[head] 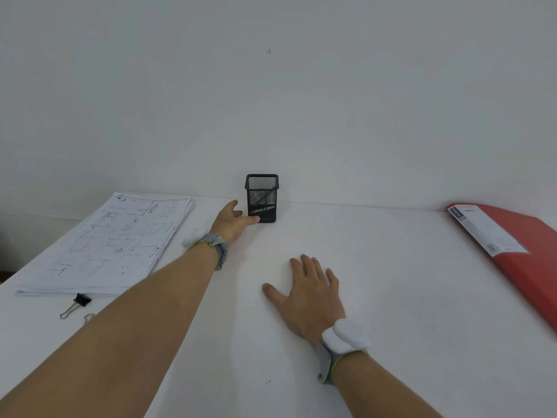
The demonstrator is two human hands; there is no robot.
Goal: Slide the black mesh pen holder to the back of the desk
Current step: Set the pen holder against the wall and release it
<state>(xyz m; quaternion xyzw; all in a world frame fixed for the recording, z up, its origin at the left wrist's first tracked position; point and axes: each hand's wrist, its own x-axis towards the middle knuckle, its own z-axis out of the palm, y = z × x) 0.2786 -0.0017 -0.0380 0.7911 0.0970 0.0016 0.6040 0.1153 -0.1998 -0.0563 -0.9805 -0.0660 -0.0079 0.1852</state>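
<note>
The white desk (376,267) filled the lower half of the view and met a pale wall (271,101) along a line running from nine o'clock to three o'clock. Judged from that line, the task looked all but finished: the black mesh pen holder (262,198) stood upright at about twelve o'clock from the hands, its far side at or just short of the wall. Whether it actually touched the wall could not be told — the holder's own body hid the gap behind it. What seemed left was at most a last nudge and the withdrawal of the reaching hand.

At ten o'clock lay a stack of printed drawings (120,242), its near left corner fading into the desk edge; the marks on the sheets were too faint to read. At three o'clock a red folder (518,254) with a white label ran out of frame on the right, so its full extent was hidden.

The left hand (232,221) stretched forward to eleven o'clock, fingers loosely extended, not clenched, with a fingertip (255,219) touching the holder's lower left side; it pressed rather than gripped. The right hand (307,294) lay flat on the desk at about five o'clock from the holder, fingers spread and released, holding nothing. Both wrists carried grey bands.

Inside the holder, dark slanted shapes showed through the mesh — possibly pens, but unclear. A black binder clip (77,303) sat at eight o'clock, a smaller metal clip (88,317) beside it hard to make out.
</note>
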